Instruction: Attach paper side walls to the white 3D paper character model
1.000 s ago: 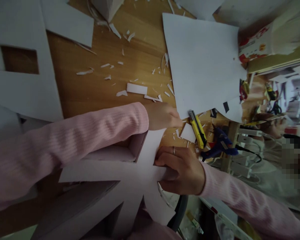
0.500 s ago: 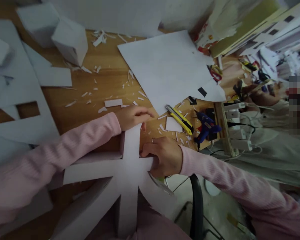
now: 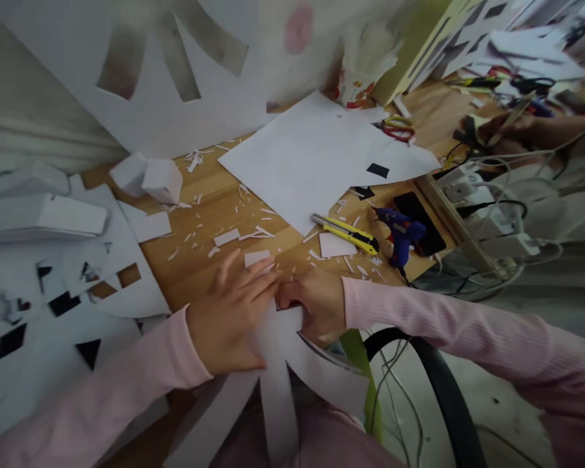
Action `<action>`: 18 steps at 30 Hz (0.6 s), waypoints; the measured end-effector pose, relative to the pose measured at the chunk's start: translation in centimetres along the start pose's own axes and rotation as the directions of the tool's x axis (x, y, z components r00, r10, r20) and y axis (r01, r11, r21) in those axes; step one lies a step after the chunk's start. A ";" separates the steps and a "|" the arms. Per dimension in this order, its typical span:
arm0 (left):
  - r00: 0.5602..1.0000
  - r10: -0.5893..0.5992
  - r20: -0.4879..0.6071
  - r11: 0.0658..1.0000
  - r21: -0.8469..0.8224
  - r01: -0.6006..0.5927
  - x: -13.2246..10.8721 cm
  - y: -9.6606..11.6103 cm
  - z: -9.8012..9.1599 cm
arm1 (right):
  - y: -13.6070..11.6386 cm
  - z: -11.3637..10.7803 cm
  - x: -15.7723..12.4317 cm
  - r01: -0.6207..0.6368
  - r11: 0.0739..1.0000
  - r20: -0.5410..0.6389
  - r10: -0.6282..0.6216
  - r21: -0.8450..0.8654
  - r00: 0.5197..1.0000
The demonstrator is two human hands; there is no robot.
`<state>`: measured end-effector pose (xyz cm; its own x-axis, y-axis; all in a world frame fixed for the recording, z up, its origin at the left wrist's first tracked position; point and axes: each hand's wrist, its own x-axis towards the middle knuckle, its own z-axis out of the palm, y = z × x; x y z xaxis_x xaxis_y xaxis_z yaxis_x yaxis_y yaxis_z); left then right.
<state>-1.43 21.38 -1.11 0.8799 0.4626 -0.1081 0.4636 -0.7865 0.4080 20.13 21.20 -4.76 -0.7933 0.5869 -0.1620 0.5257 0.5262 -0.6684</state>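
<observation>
The head view showed both hands meeting on a white foam-board cutout (image 3: 277, 364) that hung over the near edge of the wooden bench (image 3: 209, 195). The left hand (image 3: 229, 322) lay flat on the cutout with its fingers spread and extended, pressing down rather than gripping; its outline was blurred. The right hand (image 3: 314, 305) was curled closed around the cutout's upper end, fingers tucked under and thumb on top, touching the left hand's fingertips. The cutout's strips fanned out from under the hands towards the person's lap.

Just beyond the hands, small white offcuts (image 3: 256, 258) were scattered over the bench. A yellow utility knife (image 3: 346, 234) lay near the right hand, with a blue glue gun (image 3: 400, 234) just beside it towards the bench's right edge. A large white sheet (image 3: 302, 156) covered the middle of the bench beyond the knife. Small white boxes (image 3: 149, 177) stood towards the far left corner, and more cut foam board (image 3: 78, 286) was piled along the left edge.
</observation>
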 end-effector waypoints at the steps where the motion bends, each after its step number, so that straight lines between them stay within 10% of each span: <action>1: 0.999 0.016 0.035 1.000 0.003 -0.016 -0.1 -0.1 0.2 | 0.0 0.1 0.0 -0.006 1.000 0.000 0.006 -0.006 1.000; 18: 0.982 -0.103 -0.159 0.989 -0.123 0.084 1.2 0.3 4.8 | -0.9 -0.9 0.4 -0.051 0.997 0.097 0.056 -0.056 0.994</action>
<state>0.22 19.71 -5.50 0.7996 0.6005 -0.0045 0.5198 -0.6883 0.5060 19.68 21.51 -3.60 -0.7887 0.5529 -0.2689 0.5817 0.5293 -0.6176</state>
